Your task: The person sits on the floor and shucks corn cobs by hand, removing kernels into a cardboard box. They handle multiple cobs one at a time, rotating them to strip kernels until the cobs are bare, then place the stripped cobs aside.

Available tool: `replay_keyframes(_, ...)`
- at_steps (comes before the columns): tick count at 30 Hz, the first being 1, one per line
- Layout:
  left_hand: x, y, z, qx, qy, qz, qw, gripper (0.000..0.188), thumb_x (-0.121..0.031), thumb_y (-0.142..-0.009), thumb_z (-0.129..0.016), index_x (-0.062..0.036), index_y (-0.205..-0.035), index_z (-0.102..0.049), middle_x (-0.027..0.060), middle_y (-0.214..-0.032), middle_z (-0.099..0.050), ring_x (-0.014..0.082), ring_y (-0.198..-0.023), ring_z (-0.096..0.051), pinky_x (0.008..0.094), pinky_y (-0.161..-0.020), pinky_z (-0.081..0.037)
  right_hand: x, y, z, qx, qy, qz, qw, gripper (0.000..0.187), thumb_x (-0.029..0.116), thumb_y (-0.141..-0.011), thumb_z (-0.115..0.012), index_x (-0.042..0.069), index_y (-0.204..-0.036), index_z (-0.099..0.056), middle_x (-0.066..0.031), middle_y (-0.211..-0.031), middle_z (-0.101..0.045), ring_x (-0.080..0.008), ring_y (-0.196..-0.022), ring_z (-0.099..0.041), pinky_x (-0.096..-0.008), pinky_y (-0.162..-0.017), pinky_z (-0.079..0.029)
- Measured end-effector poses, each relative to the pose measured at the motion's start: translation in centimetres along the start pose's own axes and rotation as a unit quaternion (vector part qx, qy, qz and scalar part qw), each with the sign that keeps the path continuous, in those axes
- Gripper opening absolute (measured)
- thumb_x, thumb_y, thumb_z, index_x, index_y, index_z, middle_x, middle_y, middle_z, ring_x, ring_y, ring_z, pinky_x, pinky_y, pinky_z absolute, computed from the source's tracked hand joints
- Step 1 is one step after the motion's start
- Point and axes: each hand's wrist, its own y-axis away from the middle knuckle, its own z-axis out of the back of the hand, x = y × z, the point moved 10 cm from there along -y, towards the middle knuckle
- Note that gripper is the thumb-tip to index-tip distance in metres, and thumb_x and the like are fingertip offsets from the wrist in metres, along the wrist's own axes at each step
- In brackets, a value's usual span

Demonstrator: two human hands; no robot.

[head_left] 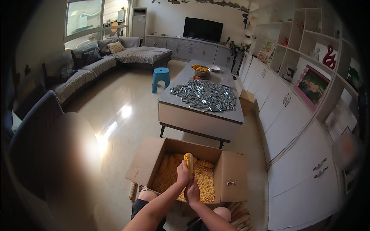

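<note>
Holding a corn cob [188,159] upright-ish over the open cardboard box [234,171], both hands in play. Left hand [183,174] grasps the cob around its middle, fingers curled; right hand [192,190] sits just below, closed around the lower end, fingertips partly hidden. Cob top sticks out above the left hand, yellow kernels on its left side, pale strip on its right. Inside the box: loose kernels [205,178] spread over the bottom, more whole cobs [166,164] along the left and far walls. Box flaps fold outward left and right. Pale long pieces [241,218] lie on the floor just beyond the box's near right corner, kind unclear. Beyond the box stands a low grey-topped table [192,117] with a wide spread of shiny metallic cylinders [208,95]; bowl of yellow-orange items [201,73] at its far end. Blue stool [160,79] beyond the box, left of the table. White cabinets [295,169] right of the box.
</note>
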Motion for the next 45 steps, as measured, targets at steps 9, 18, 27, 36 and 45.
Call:
replay_keyframes(9, 1.1, -0.6, -1.3, 0.016, -0.021, 0.033, 0.999, 0.047, -0.041, -0.093, -0.033, 0.0010, -0.086, -0.054, 0.0115, -0.071, -0.057, 0.0219, -0.061, -0.056, 0.0347, -0.054, -0.044, -2.2, -1.4, -0.1, 0.023, -0.032, -0.022, 0.999, 0.044, 0.039, -0.094, -0.024, 0.000, -0.109, -0.038, -0.0225, -0.085, -0.056, -0.0371, -0.075, -0.056, -0.0437, -0.062, -0.043)
replay_keyframes(18, -0.4, -2.6, -0.1, 0.078, 0.075, 0.099, 0.989, 0.044, -0.044, -0.092, -0.037, -0.0039, -0.093, -0.054, 0.0081, -0.076, -0.054, 0.0162, -0.062, -0.053, 0.0320, -0.056, -0.046, -1.8, -1.7, -2.4, 0.108, -0.174, -0.056, 0.977, 0.031, 0.029, -0.093, -0.035, -0.001, -0.097, -0.040, -0.0218, -0.078, -0.053, -0.0373, -0.069, -0.053, -0.0427, -0.059, -0.040)
replay_keyframes(27, 0.2, -3.2, 1.7, 0.068, -0.019, 0.010, 0.997, 0.037, -0.030, -0.096, -0.030, 0.0015, -0.099, -0.050, 0.0126, -0.086, -0.056, 0.0222, -0.084, -0.054, 0.0324, -0.076, -0.042, -1.2, -1.5, -2.7, 0.135, -0.089, -0.058, 0.985, 0.035, 0.033, -0.094, -0.033, -0.001, -0.097, -0.041, -0.0187, -0.076, -0.050, -0.0317, -0.069, -0.052, -0.0388, -0.062, -0.041)
replay_keyframes(36, 2.4, -4.4, 1.4, 0.068, 0.006, -0.016, 0.998, 0.039, -0.031, -0.095, -0.034, 0.0015, -0.110, -0.050, 0.0092, -0.090, -0.057, 0.0152, -0.081, -0.052, 0.0287, -0.073, -0.042, -5.5, -1.7, -4.9, 0.185, -0.328, -0.176, 0.909, 0.028, 0.033, -0.095, -0.031, 0.008, -0.103, -0.042, -0.0059, -0.074, -0.050, -0.0115, -0.050, -0.048, -0.0253, -0.044, -0.043)
replay_keyframes(45, 3.3, -5.1, 2.5, 0.053, 0.052, 0.103, 0.992, 0.041, -0.035, -0.095, -0.035, 0.0004, -0.084, -0.053, 0.0038, -0.076, -0.051, 0.0123, -0.071, -0.045, 0.0285, -0.068, -0.039, -2.1, -2.7, -4.0, 0.126, -0.109, 0.118, 0.979, 0.029, 0.034, -0.096, -0.030, 0.008, -0.104, -0.041, -0.0051, -0.071, -0.049, -0.0111, -0.048, -0.047, -0.0242, -0.043, -0.041)
